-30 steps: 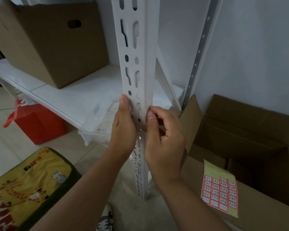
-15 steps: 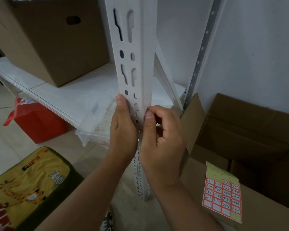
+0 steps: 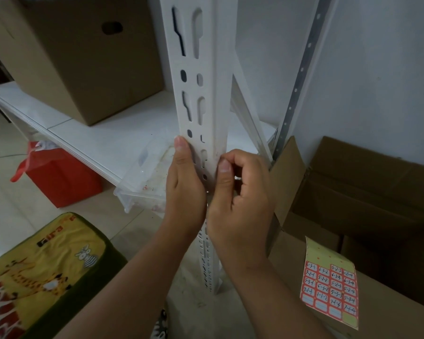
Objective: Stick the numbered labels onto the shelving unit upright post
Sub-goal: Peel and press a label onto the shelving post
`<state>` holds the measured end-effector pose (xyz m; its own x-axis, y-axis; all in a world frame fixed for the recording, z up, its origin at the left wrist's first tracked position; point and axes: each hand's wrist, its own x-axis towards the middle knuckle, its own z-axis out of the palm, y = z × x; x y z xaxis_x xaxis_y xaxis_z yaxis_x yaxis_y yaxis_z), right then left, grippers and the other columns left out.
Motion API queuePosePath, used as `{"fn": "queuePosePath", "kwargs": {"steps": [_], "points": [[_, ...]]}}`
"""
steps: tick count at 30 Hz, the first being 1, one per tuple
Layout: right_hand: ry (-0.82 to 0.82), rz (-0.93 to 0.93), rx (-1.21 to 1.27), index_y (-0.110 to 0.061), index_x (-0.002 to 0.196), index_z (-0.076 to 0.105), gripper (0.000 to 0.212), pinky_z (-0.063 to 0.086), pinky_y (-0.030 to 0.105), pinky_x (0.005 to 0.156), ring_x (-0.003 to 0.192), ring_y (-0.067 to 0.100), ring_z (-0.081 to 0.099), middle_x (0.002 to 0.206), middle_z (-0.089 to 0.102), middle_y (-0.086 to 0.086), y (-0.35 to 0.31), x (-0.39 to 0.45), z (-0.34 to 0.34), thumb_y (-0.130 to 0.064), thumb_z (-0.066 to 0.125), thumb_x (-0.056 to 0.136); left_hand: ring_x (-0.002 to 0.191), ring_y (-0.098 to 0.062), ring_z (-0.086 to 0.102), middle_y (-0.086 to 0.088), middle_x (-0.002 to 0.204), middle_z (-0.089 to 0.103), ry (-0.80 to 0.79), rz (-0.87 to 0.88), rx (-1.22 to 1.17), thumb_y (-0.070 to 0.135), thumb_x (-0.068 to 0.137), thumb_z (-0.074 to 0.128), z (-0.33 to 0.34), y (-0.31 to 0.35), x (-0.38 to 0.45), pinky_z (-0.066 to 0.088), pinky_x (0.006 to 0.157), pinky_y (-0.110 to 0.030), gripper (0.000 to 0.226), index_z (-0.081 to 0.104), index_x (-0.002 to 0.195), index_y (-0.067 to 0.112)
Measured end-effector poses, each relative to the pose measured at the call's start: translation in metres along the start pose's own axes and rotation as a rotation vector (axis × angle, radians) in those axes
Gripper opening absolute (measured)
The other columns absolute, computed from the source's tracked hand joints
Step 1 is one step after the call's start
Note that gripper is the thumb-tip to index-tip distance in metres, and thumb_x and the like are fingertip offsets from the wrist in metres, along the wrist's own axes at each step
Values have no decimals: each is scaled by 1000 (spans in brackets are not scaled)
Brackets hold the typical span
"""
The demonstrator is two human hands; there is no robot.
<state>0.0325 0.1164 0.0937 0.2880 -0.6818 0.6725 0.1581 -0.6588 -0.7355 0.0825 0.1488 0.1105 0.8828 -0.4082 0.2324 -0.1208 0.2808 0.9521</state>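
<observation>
Where slotted white upright post (image 3: pixel 219 99) stands, left hand (image 3: pixel 185 189) flat against its left face, fingers straight, right hand (image 3: pixel 240 199) pinching its front corner edge, label sheet (image 3: pixel 329 285) lower right of post on cardboard box (image 3: pixel 389 311).

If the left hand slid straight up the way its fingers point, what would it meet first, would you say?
The left hand lies along the upright post; straight up, probably only more slotted post face, though depth is unclear.

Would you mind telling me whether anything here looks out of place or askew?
The clear plastic tray sticks out past the shelf edge, tilted downward with reddish smears. The label sheet lies on a cardboard box, its top edge curled up.
</observation>
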Motion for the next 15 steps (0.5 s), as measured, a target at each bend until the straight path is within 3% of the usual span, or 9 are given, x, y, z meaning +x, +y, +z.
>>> {"fn": "queuePosePath", "kwargs": {"steps": [6, 10, 12, 15], "points": [[-4, 140, 122, -10, 95, 58, 10, 50, 14, 66, 82, 7, 59, 90, 60, 1, 0, -2, 0, -15, 49, 96, 60, 9, 64, 21, 58, 66, -19, -28, -15, 41, 102, 18, -1, 5, -3, 50, 54, -9, 55, 61, 68, 34], [16, 55, 91, -5, 96, 62, 9, 51, 16, 67, 81, 9, 59, 89, 61, 4, -1, -1, -1, -9, 54, 95, 68, 6, 67, 19, 65, 69, -24, -21, -25, 41, 102, 18, -1, 2, -1, 50, 57, -10, 48, 59, 78, 33], [27, 18, 57, -3, 95, 63, 9, 49, 15, 68, 80, 9, 58, 88, 62, 4, 0, -1, -2, -6, 55, 94, 71, 3, 68, 15, 68, 70, -28, -23, -31, 43, 101, 19, -2, 1, 0, 52, 61, -14, 55, 66, 73, 34], [34, -4, 26, 0, 94, 64, 11, 47, 9, 72, 83, 6, 57, 88, 63, 6, -2, -3, -1, -6, 55, 94, 61, 7, 62, 13, 61, 65, 10, -8, -13, 44, 101, 21, -2, -1, 1, 51, 59, -15, 60, 66, 63, 37]]}}
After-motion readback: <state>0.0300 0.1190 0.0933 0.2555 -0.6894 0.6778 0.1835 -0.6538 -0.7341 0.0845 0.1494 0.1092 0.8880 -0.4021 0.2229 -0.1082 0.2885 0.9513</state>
